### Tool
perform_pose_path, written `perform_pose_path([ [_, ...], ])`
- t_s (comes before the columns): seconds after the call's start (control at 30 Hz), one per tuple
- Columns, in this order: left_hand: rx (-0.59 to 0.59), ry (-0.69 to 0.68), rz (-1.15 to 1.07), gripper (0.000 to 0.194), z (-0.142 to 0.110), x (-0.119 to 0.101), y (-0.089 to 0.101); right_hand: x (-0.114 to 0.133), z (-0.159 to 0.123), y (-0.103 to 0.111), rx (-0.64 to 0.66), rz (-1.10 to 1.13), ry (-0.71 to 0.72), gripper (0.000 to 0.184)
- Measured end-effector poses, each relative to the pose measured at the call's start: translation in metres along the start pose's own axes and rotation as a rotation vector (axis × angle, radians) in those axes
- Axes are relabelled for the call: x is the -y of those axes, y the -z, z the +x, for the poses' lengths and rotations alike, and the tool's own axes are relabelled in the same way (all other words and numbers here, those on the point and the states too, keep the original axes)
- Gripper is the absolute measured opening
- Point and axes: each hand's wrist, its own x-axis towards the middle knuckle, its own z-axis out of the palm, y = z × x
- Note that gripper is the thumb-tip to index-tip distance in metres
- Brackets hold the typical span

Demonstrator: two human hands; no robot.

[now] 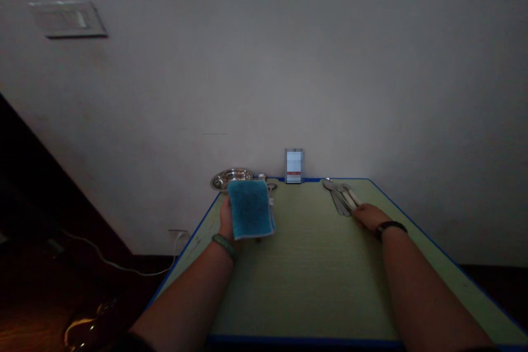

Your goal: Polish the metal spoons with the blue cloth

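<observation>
In your left hand (225,219), a blue terry cloth (250,209), gripped closed and held upright.
Just past that grip sits a steel bowl (231,177), its inside too shallow-angled to read; your right hand (370,215) rests against a bunch of steel cutlery (341,197), closed or not you cannot tell.

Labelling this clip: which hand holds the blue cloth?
The left hand, with the green bangle, holds the blue cloth; the right hand, with a dark wristband, lies against the metal cutlery.
</observation>
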Motion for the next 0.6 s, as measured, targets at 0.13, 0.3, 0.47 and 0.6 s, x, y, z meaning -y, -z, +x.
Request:
perform_pose_path([
  [0.13, 0.015, -0.013, -0.015, 0.048, -0.001, -0.001, -0.001, -0.001, 0.004, -0.001, 0.001, -0.050, -0.012, 0.027],
  [0.3, -0.044, -0.014, 0.008, 0.050, -0.001, -0.002, -0.007, -0.003, 0.006, 0.001, -0.073, -0.158, -0.012, 0.028],
  [0.47, -0.095, -0.070, 0.006, 0.045, 0.000, -0.001, -0.008, -0.002, 0.003, 0.006, -0.072, -0.163, -0.014, 0.030],
  [0.6, -0.146, -0.054, 0.017, 0.046, -0.001, -0.002, -0.010, 0.000, 0.001, 0.006, -0.070, -0.184, -0.016, 0.031],
])
